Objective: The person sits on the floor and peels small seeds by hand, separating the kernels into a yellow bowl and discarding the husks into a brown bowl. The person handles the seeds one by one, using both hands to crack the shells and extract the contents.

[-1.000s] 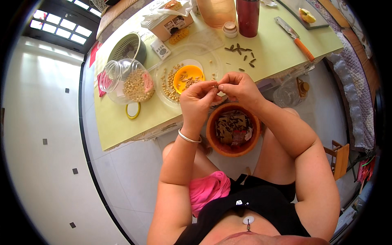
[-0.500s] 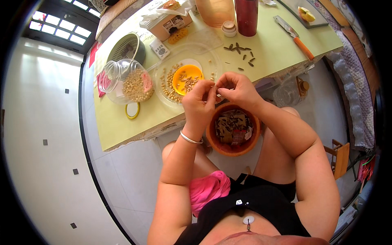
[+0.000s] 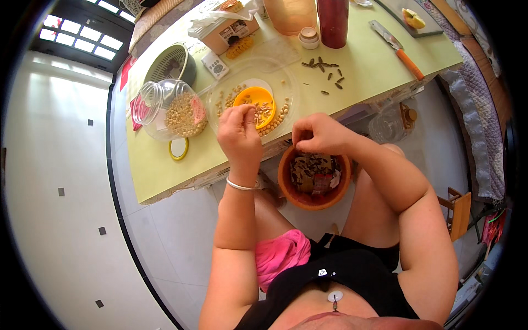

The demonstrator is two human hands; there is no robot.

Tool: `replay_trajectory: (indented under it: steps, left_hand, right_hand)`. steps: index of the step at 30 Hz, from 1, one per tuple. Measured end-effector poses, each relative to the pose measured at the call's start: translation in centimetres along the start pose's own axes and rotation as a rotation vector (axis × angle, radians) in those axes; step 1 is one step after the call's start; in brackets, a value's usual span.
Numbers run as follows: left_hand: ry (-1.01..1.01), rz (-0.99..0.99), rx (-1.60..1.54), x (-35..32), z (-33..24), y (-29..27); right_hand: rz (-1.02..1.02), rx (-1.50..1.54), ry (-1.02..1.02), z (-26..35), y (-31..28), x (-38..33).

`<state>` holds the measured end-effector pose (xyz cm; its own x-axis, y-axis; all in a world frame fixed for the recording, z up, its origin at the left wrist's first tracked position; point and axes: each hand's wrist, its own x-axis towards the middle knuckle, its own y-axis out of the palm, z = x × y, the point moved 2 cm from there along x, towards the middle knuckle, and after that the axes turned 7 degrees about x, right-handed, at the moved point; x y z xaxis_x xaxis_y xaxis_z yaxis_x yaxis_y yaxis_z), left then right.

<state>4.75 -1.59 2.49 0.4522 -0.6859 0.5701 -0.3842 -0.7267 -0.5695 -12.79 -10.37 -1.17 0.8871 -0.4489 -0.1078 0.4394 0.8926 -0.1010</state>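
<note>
Since a second ago the two hands have parted: then they met fingertip to fingertip above the brown bowl (image 3: 313, 179); now the left hand (image 3: 239, 131) has lifted toward the table (image 3: 165, 170) and the right hand (image 3: 318, 133) has dropped to the bowl's far rim.

Left hand is raised over the near edge of the clear plate (image 3: 286, 91), fingers pinched together on something too small to make out, just beside the orange dish (image 3: 254, 102) that sits on that plate. Pale kernels (image 3: 272, 124) lie scattered round the dish. A silver bangle (image 3: 242, 186) circles the left wrist.

Right hand is curled, fingertips drawn in against the thumb directly over the brown bowl; whether it grips anything I cannot tell. The bowl rests on the person's lap, just below the table edge, and holds dark striped seed shells (image 3: 311, 170).

Left of the plate a clear jar (image 3: 168, 110) lies tilted on its side with pale kernels inside, and its yellow-rimmed lid (image 3: 178, 149) is flat on the table near it. Farther back a few dark seeds (image 3: 324, 69) are strewn near a red bottle (image 3: 333, 22), and an orange-handled knife (image 3: 399, 49) lies to the right.
</note>
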Motion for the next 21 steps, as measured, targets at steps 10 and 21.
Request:
replay_trajectory:
  steps: [10,21]
  left_hand:
    - [0.072,-0.048,0.175,1.0,1.5,-0.9]
    - [-0.097,0.018,0.033,0.8,2.8,-0.5]
  right_hand:
    - [0.317,-0.346,-0.018,0.3,0.5,-0.2]
    - [0.237,-0.235,0.099,0.6,-2.4,-0.3]
